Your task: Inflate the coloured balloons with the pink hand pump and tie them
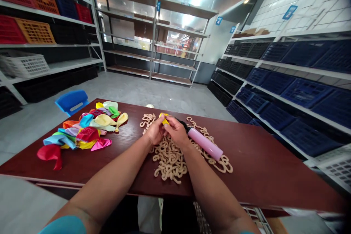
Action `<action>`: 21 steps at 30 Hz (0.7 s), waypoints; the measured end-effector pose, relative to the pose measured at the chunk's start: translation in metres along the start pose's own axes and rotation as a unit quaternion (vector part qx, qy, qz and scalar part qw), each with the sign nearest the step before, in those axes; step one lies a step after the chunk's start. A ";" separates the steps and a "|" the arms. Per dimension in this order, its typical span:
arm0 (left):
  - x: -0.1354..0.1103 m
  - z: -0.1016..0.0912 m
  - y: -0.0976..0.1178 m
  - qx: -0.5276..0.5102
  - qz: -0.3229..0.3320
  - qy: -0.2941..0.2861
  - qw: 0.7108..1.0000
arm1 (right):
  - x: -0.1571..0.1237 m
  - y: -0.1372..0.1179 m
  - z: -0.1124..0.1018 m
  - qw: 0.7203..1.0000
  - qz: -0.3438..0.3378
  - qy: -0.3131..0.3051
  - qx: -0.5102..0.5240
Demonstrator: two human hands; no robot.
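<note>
Above the middle of the dark red table (246,153), my left hand (156,131) and my right hand (177,131) meet. Between them, both sets of fingers pinch a small yellow balloon (164,120), mostly hidden by the fingers. Beneath and around the hands spreads a heap of beige curly pieces (170,164), whose kind I cannot make out. A pink hand pump (205,143) with a black end lies on more of these pieces, just right of my right hand. Limp balloons (87,133) of many colours form a pile on the table's left side.
A blue chair (71,101) stands beyond the table's left corner. Shelves with dark blue crates (304,91) line the right wall, and coloured crates (35,31) fill shelves at left. At the back stands a metal rack (150,36).
</note>
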State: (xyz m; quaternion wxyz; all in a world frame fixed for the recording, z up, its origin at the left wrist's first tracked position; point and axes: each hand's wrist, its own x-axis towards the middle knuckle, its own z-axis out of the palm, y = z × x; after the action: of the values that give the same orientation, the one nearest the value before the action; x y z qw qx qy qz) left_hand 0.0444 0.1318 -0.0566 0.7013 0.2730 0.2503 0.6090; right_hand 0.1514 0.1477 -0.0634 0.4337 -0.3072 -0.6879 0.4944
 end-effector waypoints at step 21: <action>0.017 -0.043 0.032 -0.231 0.103 0.142 0.957 | -0.071 -0.011 -0.104 0.715 0.194 0.095 -0.665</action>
State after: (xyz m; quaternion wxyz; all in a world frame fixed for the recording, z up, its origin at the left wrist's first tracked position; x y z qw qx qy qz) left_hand -0.0060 0.1557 -0.0659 0.6358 0.0391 0.1703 0.7518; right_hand 0.2757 0.1272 -0.0601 0.0752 -0.6882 -0.7200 -0.0494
